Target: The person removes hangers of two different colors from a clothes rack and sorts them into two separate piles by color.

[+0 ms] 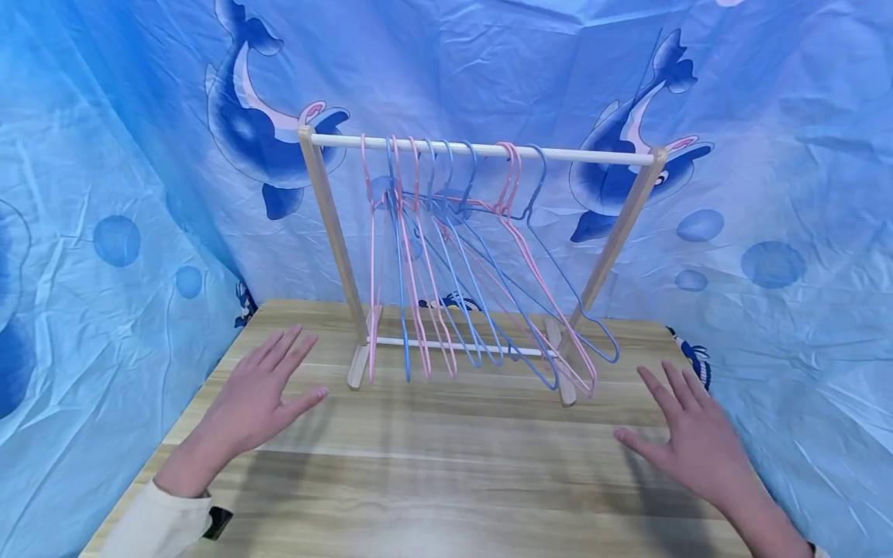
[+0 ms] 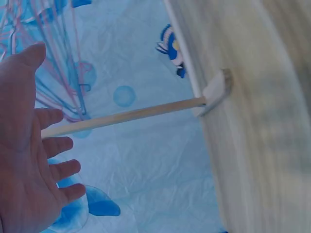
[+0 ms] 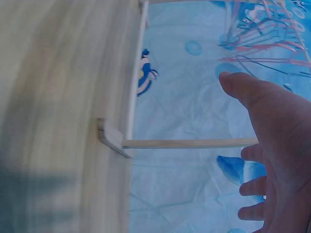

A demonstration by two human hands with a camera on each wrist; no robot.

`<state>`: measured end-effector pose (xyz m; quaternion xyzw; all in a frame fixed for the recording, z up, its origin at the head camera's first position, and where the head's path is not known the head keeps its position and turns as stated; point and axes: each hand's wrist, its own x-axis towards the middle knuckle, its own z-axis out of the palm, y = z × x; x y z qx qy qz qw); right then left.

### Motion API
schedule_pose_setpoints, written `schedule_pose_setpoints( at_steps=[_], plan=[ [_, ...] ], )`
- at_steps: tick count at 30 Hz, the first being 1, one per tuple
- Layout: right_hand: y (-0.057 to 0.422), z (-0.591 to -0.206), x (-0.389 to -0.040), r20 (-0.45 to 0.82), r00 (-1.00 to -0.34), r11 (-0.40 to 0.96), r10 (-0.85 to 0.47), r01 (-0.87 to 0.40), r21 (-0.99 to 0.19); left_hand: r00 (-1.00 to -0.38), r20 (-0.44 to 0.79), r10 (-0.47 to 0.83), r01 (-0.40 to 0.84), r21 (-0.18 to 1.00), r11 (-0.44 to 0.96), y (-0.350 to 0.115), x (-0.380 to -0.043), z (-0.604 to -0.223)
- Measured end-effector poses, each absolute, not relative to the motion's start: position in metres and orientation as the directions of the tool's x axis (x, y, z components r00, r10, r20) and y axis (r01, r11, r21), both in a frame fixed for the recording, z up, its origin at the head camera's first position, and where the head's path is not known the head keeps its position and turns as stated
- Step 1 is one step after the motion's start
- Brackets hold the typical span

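Observation:
A small wooden clothes rack (image 1: 328, 225) with a white top rail (image 1: 593, 154) stands at the back of the table. Several pink hangers (image 1: 372, 294) and blue hangers (image 1: 402, 302) hang from the rail, bunched left of its middle, with a smaller group towards the right. My left hand (image 1: 254, 399) hovers over the table to the rack's left front, fingers extended and holding nothing. At the right front, my right hand (image 1: 698, 442) is likewise spread, apart from the rack. Both wrist views show the hands' fingers apart, with rack posts (image 2: 141, 114) (image 3: 194, 143) beyond them.
The wood-grain table (image 1: 418, 465) reaches back to a blue cloth backdrop (image 1: 474, 70) printed with dolphins and bubbles. More of this cloth hangs along both sides. The rack's feet (image 1: 359, 366) stick out towards me, and a low white bar (image 1: 460, 346) joins them.

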<state>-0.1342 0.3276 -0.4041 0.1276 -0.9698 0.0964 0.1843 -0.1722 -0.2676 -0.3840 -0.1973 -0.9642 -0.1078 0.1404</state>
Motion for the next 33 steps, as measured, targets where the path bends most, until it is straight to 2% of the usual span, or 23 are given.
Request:
schedule_pose_setpoints(
  at_steps=[5,13,18,26,33],
  plan=[
    [0.335,-0.379,-0.145,0.345,-0.916,0.917,-0.202,-0.301,-0.262,-0.866,0.363,0.343,0.436,0.216,0.873,-0.270,-0.185,-0.363],
    [0.339,-0.341,-0.163,0.249,-0.953,0.899,-0.173,-0.256,-0.355,-0.869,0.399,0.292,0.433,0.327,0.840,-0.272,-0.213,-0.336],
    [0.336,-0.327,-0.169,0.256,-0.949,0.885,-0.183,-0.272,-0.379,-0.880,0.427,0.207,0.400,0.434,0.807,-0.272,-0.233,-0.327],
    [0.322,-0.306,-0.175,0.292,-0.942,0.871,-0.163,-0.277,-0.407,-0.902,0.429,0.051,0.350,0.657,0.667,-0.266,-0.271,-0.326],
    [0.306,-0.296,-0.184,0.335,-0.931,0.821,-0.146,-0.303,-0.483,-0.894,0.447,-0.001,0.358,0.718,0.597,-0.254,-0.298,-0.332]
  ],
)
